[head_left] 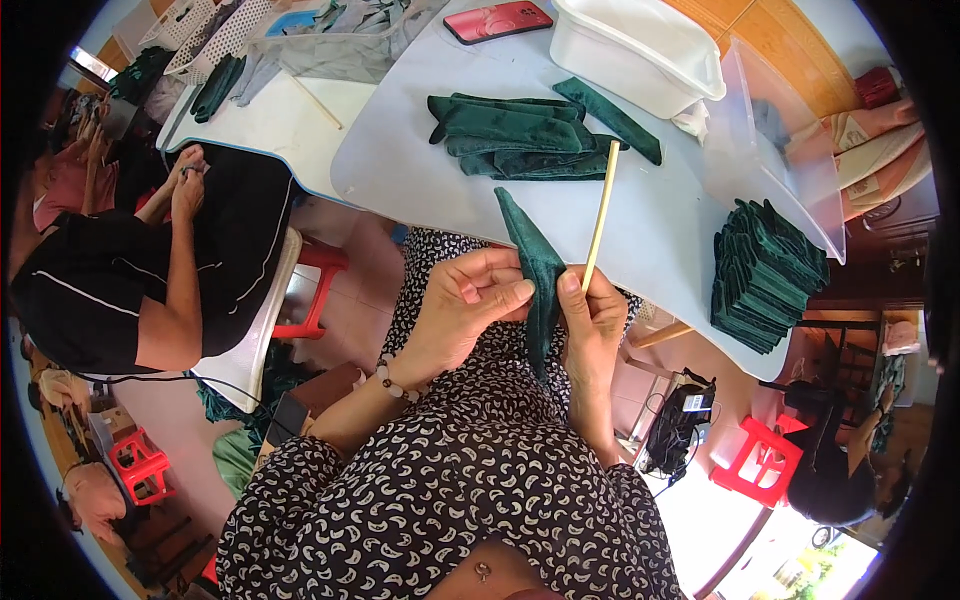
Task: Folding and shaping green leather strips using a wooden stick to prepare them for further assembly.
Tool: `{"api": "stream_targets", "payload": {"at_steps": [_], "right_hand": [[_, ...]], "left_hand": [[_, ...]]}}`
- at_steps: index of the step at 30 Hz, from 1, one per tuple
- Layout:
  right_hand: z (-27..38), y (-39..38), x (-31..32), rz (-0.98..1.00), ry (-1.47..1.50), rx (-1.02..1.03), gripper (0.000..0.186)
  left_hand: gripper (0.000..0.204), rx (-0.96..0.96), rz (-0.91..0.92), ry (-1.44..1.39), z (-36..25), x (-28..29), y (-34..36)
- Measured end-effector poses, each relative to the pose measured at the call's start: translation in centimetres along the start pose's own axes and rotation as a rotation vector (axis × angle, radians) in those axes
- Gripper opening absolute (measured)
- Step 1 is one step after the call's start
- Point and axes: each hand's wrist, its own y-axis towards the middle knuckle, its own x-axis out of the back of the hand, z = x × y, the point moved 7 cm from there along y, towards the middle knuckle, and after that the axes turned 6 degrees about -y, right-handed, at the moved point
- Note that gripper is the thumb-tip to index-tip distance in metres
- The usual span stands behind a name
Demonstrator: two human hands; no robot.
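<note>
Between both hands I hold a narrow, tapered piece of dark green velvet (pixel 540 270), upright above my lap, its top end pointed. My left hand (pixel 478 295) is closed on its left side, thumb across the fabric. My right hand (pixel 588 315) pinches its right edge and also grips a thin pale wooden stick (pixel 605 210), which rises past the table's near edge. Beyond my hands on the white table (pixel 380 150) lies a loose pile of folded green velvet strips (pixel 510 135), with one strip (pixel 610 120) apart. A neat stack of similar pieces (pixel 765 280) sits at the right.
A red phone (pixel 497 20), a white plastic tub (pixel 635 50) and a clear plastic box (pixel 765 130) stand at the back. A co-worker in black (pixel 120 280) sits at left by another table (pixel 280 130). Red stools (pixel 750 460) and a black bag (pixel 675 430) are on the floor.
</note>
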Motion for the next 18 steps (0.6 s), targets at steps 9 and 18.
{"api": "stream_targets", "payload": {"at_steps": [9, 18], "right_hand": [[1.0, 0.1, -0.5, 0.029, -0.033, 0.056, 0.014], [0.4, 0.0, -0.1, -0.042, 0.071, 0.027, 0.016]], "left_hand": [[0.029, -0.182, 0.004, 0.196, -1.2, -0.6, -0.2], [0.029, -0.127, -0.038, 0.119, -0.7, -0.2, -0.2]]}}
